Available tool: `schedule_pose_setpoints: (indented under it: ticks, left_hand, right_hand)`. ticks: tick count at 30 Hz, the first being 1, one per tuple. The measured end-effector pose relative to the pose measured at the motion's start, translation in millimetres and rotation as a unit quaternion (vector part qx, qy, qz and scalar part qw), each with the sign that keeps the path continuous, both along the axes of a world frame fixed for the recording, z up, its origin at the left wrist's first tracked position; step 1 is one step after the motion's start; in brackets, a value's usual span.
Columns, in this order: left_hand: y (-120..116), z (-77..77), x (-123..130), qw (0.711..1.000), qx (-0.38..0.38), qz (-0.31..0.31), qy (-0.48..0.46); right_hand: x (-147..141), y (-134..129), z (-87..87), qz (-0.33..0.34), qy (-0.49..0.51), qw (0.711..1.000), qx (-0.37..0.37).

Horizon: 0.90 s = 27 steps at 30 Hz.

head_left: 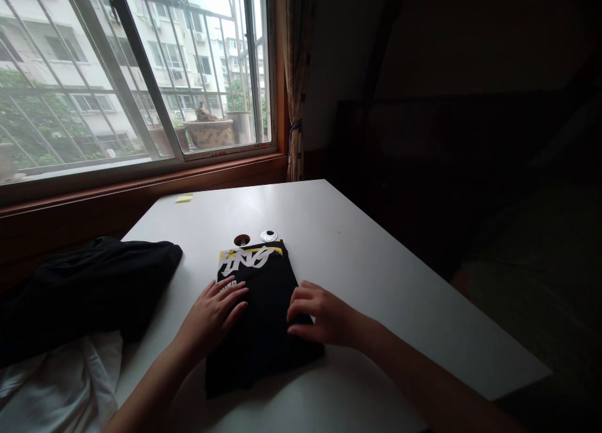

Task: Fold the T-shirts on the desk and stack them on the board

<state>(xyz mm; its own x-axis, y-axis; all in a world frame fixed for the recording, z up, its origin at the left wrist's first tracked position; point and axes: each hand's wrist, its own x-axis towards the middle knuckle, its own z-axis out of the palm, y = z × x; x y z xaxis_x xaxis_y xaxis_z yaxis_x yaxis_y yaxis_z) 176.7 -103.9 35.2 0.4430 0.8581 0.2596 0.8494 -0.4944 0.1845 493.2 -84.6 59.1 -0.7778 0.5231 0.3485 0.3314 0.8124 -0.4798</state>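
Observation:
A black T-shirt [268,333], folded into a long narrow shape, lies on the white table in front of me. White lettering and yellow patches are printed across its far end. My left hand [211,311] rests flat on its left side, fingers spread towards the print. At the right edge of the cloth is my right hand [320,314], its fingers loosely bent and the thumb apart from them, fingertips on or just over the fabric. I see nothing held in either hand.
On the left of the table [399,282] are heaped black clothes [94,282] and a white cloth [70,383]. Beyond the shirt are an uncovered round hole [241,239] and a silvery round cover [269,235]. Yellow paper [184,198] lies near the window [188,76].

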Motion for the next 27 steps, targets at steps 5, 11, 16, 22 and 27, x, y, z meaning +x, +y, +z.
schedule_pose_setpoints:
  ticks: [5,11,16,22,27]
  left_hand:
    - [-15,33.4,14,0.999,-0.012,-0.037,-0.024]
    - [-66,54.1,45,0.989,-0.094,-0.088,0.066]
    - [-99,26.0,40,0.993,-0.071,-0.071,0.057]
    - [-113,-7.2,6,0.997,0.072,-0.036,-0.004]
    - [-121,-6.0,0,0.991,0.133,-0.025,-0.018]
  right_hand:
    - [22,-39,-4.1,0.024,-0.071,0.997,0.034]
    - [30,-58,-15.8,-0.031,-0.102,0.984,0.145]
    - [33,-66,-23.7,-0.058,-0.065,0.983,0.160]
    - [39,-70,-20.6,-0.119,0.000,0.981,0.156]
    - [36,-74,-20.9,-0.135,-0.008,0.980,0.147]
